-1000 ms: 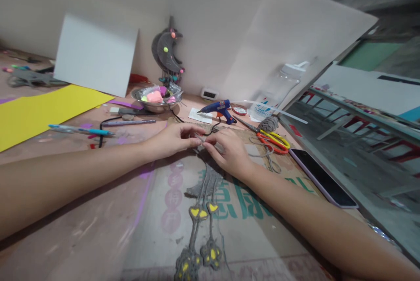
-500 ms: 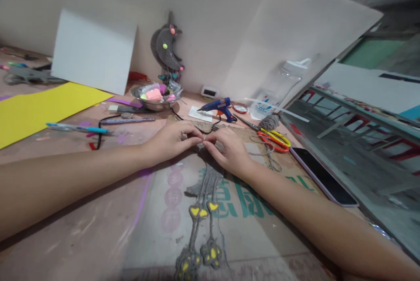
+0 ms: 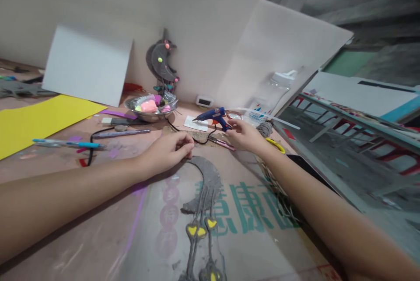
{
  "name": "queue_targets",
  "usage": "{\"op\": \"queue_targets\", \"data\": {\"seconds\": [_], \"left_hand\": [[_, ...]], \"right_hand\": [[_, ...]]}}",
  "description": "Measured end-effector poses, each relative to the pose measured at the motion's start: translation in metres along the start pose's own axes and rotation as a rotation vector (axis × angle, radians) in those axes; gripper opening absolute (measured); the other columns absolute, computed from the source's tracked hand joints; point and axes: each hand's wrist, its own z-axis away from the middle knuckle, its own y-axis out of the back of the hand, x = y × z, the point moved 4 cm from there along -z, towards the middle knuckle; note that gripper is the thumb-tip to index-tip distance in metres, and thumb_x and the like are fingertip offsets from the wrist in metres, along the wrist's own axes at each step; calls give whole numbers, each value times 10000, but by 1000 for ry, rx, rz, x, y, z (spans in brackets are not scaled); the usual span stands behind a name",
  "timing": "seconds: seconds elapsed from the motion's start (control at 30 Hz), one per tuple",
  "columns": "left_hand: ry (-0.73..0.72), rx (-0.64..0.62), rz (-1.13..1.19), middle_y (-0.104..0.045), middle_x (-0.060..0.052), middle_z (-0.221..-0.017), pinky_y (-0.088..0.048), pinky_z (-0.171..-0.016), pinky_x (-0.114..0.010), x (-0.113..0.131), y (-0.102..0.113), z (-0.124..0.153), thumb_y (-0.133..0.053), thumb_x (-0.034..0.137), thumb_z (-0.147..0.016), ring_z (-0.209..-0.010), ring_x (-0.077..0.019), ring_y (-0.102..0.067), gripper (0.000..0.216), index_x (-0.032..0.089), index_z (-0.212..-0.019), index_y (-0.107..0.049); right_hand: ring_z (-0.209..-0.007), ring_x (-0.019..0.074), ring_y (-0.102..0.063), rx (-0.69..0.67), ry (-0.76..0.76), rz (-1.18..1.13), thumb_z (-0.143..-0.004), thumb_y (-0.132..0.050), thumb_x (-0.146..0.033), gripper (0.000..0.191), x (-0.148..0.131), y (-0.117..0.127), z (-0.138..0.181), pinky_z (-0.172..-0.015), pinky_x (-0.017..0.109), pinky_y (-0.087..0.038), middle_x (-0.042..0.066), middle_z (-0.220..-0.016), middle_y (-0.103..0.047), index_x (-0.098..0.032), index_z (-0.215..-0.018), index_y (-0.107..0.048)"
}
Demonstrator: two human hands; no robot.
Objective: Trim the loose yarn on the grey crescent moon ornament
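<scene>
A grey crescent moon [image 3: 210, 178] lies on the printed sheet in front of me, with cords and yellow hearts [image 3: 197, 230] hanging from its lower part. At the moon's upper tip, my left hand [image 3: 172, 152] is closed in a pinch; the fingertips partly hide what they hold. My right hand [image 3: 246, 135] is stretched out to the right, fingers apart, beside the handle of a blue hot glue gun [image 3: 211, 115]. Whether its fingertips touch the handle is hard to make out. A pink-handled tool [image 3: 222, 142] lies just below the glue gun.
Behind stands a metal bowl [image 3: 149, 114] of colourful clay packs. A finished-looking grey moon hanging [image 3: 160, 60] leans on the wall. Yellow sheet [image 3: 49, 117], pens [image 3: 85, 144] lie left. A clear bottle [image 3: 277, 90], grey cord [image 3: 264, 129] and dark phone [image 3: 311, 171] are right.
My right hand has left my left hand and moved right, toward the glue gun, now covering most of the scissors. The moon's upper part has come into sight. The view has shifted slightly.
</scene>
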Motion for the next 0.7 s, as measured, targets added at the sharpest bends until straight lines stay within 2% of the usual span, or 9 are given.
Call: {"op": "queue_targets", "data": {"seconds": [0.1,0.17,0.3,0.4,0.53,0.7], "left_hand": [[18,2,20,-659,-1,-724,-451,-670,-264,-1,-1,0,-419,304,-877,-693,-153,-623,167,188,-850,-537],[29,-2,30,-660,0,-726,-452,-677,-266,-1,-2,1,-424,308,-877,-701,-154,-626,164,190,-855,-536],[45,-11,42,-662,5,-732,-449,-676,-264,-2,-2,1,-429,307,-879,-708,-152,-627,152,197,-857,-532],[48,-17,45,-666,9,-734,-446,-673,-263,-3,-3,0,-433,299,-877,-720,-153,-628,140,202,-861,-533],[51,-14,54,-670,7,-722,-448,-675,-273,-4,-4,-2,-432,299,-872,-708,-159,-629,139,202,-851,-529],[87,-11,104,-683,-1,-712,-455,-678,-277,-5,-4,-3,-436,313,-865,-723,-171,-645,138,206,-837,-519]], "right_hand": [[-922,193,-605,-38,7,5,-778,-585,-262,411,3,-12,-9,-802,281,-444,88,-1096,-648,-153,-1172,-543],[-980,216,-591,-57,-21,12,-789,-596,-290,427,5,-18,-19,-847,306,-432,110,-1140,-627,-143,-1185,-534],[-968,239,-594,-91,-140,25,-817,-593,-396,425,11,-31,-40,-846,347,-453,123,-1076,-637,-128,-1146,-558],[-971,198,-581,-124,-227,29,-880,-531,-337,333,12,-38,-49,-817,396,-497,83,-1143,-567,-150,-1156,-529],[-979,196,-577,-148,-290,8,-886,-524,-323,322,10,-37,-51,-818,400,-500,79,-1159,-555,-156,-1161,-526],[-989,197,-573,-183,-286,-94,-888,-523,-324,322,8,-27,-45,-824,404,-497,78,-1174,-548,-162,-1166,-522]]}}
